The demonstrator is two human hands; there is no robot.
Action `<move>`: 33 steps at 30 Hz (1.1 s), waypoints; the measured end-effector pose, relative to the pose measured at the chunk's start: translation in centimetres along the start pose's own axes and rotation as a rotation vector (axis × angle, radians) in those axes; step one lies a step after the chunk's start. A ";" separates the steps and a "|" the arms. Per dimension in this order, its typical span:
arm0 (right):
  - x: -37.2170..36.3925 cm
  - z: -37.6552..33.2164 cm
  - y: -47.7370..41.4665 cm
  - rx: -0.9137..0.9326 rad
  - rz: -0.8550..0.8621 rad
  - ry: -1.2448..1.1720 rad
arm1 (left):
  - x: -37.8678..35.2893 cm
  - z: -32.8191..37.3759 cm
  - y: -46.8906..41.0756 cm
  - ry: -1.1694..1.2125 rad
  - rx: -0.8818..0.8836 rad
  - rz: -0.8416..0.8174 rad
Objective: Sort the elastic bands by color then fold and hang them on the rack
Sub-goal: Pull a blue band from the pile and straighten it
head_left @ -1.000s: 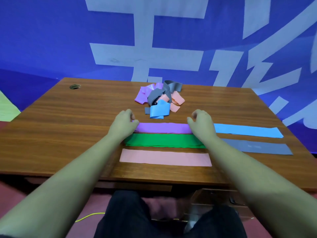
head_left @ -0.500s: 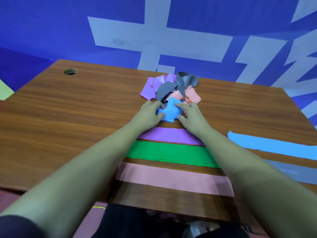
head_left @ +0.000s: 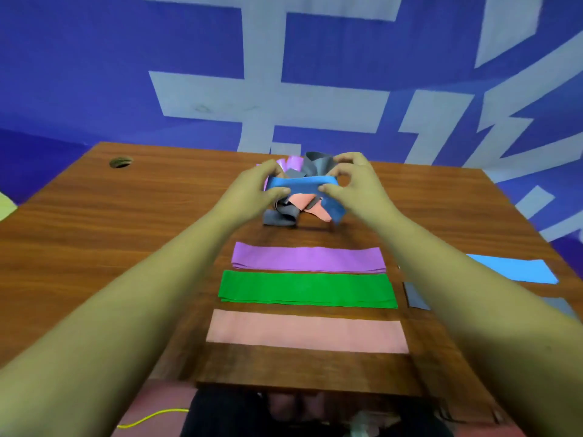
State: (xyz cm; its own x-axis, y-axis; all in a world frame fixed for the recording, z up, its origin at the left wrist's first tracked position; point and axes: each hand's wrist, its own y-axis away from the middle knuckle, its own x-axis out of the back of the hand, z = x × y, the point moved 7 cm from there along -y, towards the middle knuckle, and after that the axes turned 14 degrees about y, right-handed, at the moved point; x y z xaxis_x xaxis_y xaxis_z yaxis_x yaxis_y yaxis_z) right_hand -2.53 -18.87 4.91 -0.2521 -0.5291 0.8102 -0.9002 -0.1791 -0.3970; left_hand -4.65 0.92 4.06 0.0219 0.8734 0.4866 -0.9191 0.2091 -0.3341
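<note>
My left hand (head_left: pixel 252 190) and my right hand (head_left: pixel 353 184) each pinch an end of a blue elastic band (head_left: pixel 301 182), holding it stretched above the tangled pile (head_left: pixel 295 206) of grey, pink and purple bands. Nearer me, three bands lie flat in a column: purple (head_left: pixel 309 258), green (head_left: pixel 307 290), pink (head_left: pixel 307 331). At the right, a flat blue band (head_left: pixel 514 269) and a grey band (head_left: pixel 416 296) lie partly hidden by my right forearm. No rack is in view.
The wooden table (head_left: pixel 126 247) has a cable hole (head_left: pixel 120 162) at its far left corner. A blue wall with large pale characters (head_left: pixel 268 99) stands right behind the table. A yellow cord (head_left: pixel 151 417) lies on the floor below the front edge.
My hands left the flat purple band, reached forward to the pile, took hold of the blue band and lifted it, pulling it out between them. The camera tilted closer to the table.
</note>
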 end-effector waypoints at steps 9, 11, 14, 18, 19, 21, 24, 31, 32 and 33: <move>9.4 -4.1 3.5 -0.041 -0.209 -0.117 | 3.3 7.6 3.0 0.056 0.065 -0.066; 10.3 -4.0 4.8 -0.036 -0.293 -0.070 | 3.3 7.8 4.3 0.057 0.079 -0.118; 10.1 -3.3 7.2 -0.026 -0.490 -0.012 | 3.1 7.9 6.2 0.088 0.094 -0.162; 8.9 -1.9 10.8 -0.066 -0.785 -0.042 | 2.4 7.2 8.0 0.257 0.190 -0.206; 9.0 -1.5 11.6 -0.078 -0.831 0.007 | 2.2 7.0 8.4 0.251 0.209 -0.214; 9.3 -0.6 12.7 -0.097 -0.885 0.114 | 2.1 6.8 9.2 0.232 0.227 -0.205; 10.1 0.8 13.7 -0.154 -0.885 0.197 | 2.1 6.3 9.9 0.288 0.256 -0.143; 10.4 5.4 16.3 -0.458 -0.641 -0.439 | 2.0 3.5 10.7 0.449 0.381 -0.062; 10.1 6.2 16.8 -0.506 -0.615 -0.520 | 1.7 2.9 10.8 0.471 0.414 -0.065; 10.1 6.9 17.1 -0.555 -0.574 -0.598 | 1.3 2.3 10.9 0.510 0.450 -0.067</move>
State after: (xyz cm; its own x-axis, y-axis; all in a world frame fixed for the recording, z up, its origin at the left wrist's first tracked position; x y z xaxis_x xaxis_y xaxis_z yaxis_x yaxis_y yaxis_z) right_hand -18.04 -33.04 3.28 0.3563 -0.8418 0.4055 -0.9065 -0.2061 0.3686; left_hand -15.56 3.30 2.89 0.1656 0.9861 0.0166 -0.9810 0.1630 0.1050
